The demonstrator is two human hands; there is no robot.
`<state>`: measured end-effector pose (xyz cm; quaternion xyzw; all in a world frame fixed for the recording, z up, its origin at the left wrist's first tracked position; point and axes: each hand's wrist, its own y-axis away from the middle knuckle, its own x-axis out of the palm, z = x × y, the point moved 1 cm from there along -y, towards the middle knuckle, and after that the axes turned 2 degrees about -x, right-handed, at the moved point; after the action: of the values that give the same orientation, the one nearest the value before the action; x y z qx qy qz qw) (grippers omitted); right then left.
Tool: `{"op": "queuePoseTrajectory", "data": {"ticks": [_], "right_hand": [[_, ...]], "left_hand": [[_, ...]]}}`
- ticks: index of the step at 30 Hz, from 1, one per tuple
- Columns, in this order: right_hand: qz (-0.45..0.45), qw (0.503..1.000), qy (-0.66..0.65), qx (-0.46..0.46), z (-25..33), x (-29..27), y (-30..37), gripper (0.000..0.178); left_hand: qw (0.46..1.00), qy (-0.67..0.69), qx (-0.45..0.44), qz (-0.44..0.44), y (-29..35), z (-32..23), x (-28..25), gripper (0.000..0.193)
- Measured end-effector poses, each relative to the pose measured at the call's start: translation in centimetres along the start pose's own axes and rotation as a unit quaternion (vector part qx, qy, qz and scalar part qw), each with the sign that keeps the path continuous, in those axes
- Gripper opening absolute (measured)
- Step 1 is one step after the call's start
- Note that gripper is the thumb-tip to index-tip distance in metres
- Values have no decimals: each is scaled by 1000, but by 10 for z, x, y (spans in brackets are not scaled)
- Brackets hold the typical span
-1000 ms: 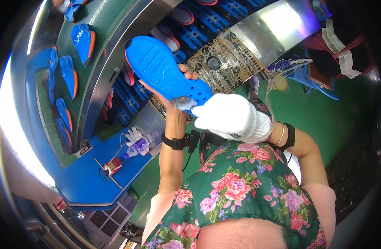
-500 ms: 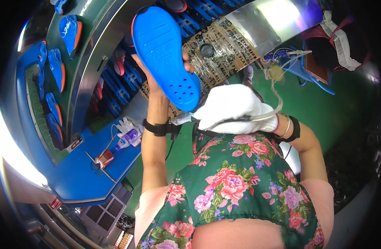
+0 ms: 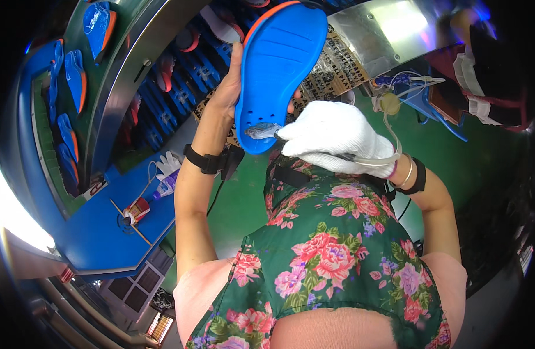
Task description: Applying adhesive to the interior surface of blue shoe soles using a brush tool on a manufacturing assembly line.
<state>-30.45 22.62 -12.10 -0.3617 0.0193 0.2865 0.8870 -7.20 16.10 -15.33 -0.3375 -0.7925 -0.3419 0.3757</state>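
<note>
The blue shoe sole point(image 3: 277, 72) is held up in the air, above the green flowered apron point(image 3: 331, 256). It is long and flat. Its long way runs up and down, leaning a little to the right. The wide toe end points up and the round heel end points down. It looks smooth and rubbery, with small holes near the heel and a thin orange edge at the top.

The left hand point(image 3: 231, 87) is bare and wraps around the sole's left edge, gripping it. The right hand point(image 3: 331, 135) wears a soft white knit glove. It is closed around a small brush point(image 3: 263, 131), whose grey tip touches the heel end. A clear thin tube point(image 3: 390, 136) loops just beside the glove.
</note>
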Motion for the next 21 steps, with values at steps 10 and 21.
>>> {"op": "queuePoseTrajectory", "data": {"ticks": [10,21], "right_hand": [[-169,938,-148,264,-3,-30,-7,16],[-135,975,-23,178,-14,-46,-11,14]], "left_hand": [[971,149,97,-162,8,24,-19,101],[963,-84,108,-231,14,81,-9,59]]}}
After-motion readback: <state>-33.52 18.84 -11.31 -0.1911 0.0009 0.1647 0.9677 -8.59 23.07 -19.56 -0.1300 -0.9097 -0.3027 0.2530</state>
